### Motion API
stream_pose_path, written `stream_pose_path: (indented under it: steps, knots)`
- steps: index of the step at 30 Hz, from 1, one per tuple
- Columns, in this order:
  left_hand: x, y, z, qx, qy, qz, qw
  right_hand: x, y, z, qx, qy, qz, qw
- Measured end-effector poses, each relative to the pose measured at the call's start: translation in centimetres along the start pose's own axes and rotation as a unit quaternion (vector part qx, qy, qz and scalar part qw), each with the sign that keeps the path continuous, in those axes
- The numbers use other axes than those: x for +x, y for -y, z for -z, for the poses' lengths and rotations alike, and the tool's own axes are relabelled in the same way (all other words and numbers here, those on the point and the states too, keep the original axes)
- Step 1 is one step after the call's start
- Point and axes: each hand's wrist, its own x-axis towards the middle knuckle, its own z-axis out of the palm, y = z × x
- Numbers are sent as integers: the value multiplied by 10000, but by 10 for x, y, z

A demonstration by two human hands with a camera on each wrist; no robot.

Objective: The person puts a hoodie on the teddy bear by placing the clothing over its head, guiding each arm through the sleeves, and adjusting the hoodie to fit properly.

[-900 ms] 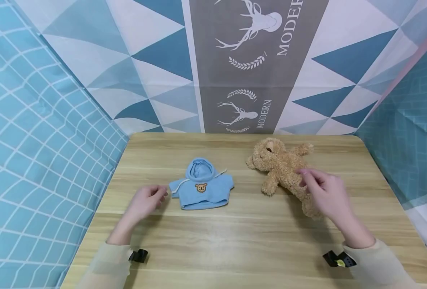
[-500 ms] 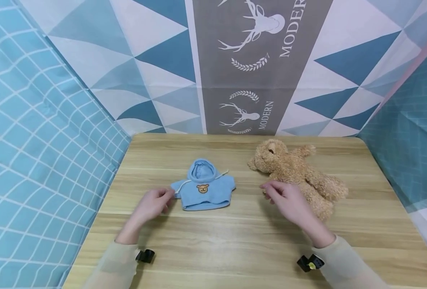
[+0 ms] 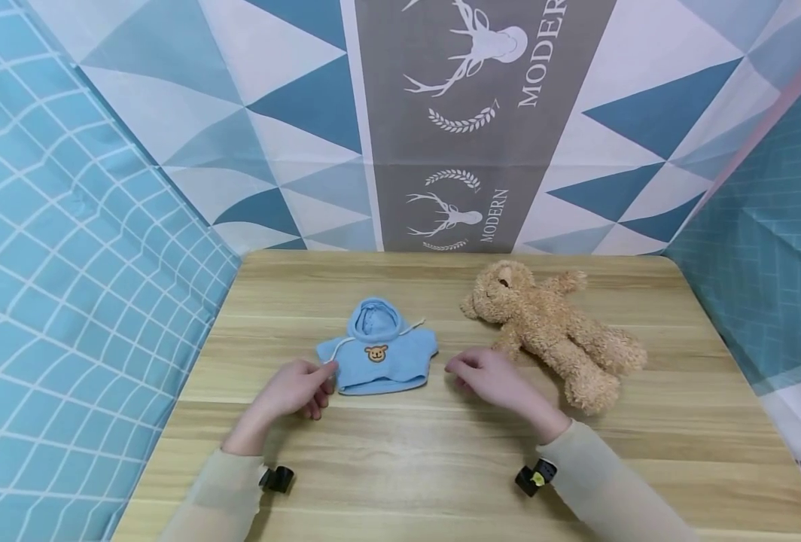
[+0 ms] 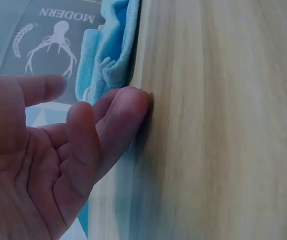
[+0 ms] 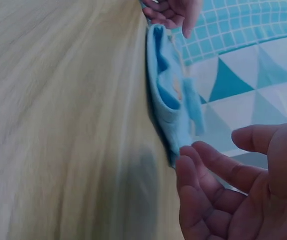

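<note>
A small light-blue hoodie (image 3: 383,369) with a bear-face patch and white cords lies flat on the wooden table, hood pointing away. My left hand (image 3: 297,388) is at its left side, fingertips right by the sleeve, thumb apart from the loosely bent fingers. On the other side, my right hand (image 3: 491,380) hovers just off the hoodie's lower right corner, fingers loosely bent and holding nothing. Both wrist views show the hoodie (image 5: 166,95) beyond the fingertips. A brown plush teddy bear (image 3: 543,324) lies on its back, head to the left, behind my right hand.
The wooden table (image 3: 400,467) ends at a patterned backdrop (image 3: 441,128) with deer prints. A blue grid-patterned cloth (image 3: 89,263) hangs along the left side, and a teal cloth (image 3: 773,241) along the right. Small black devices sit on both wrists.
My right hand has moved left from over the teddy bear to the hoodie's right side. My left hand has shifted slightly right, closer to the left sleeve. Hoodie and bear stay put.
</note>
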Motion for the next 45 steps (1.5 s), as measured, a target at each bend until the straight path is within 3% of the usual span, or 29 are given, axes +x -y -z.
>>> stream_pose_path:
  steps: [8,19,28,45]
  knots:
    - [8,-4,-5,269,57,164,9995,23,8,-23,-432,281,-543,9972]
    - [14,-9,-11,771,-111,-145,9969,41,16,-38,-1439,-62,-819,9862]
    - [11,-7,-13,590,-44,-288,9978,40,18,-43,-1322,10,-667,9890]
    - [10,-2,-14,163,99,-258,9995,40,11,-40,-1008,171,-385,9940]
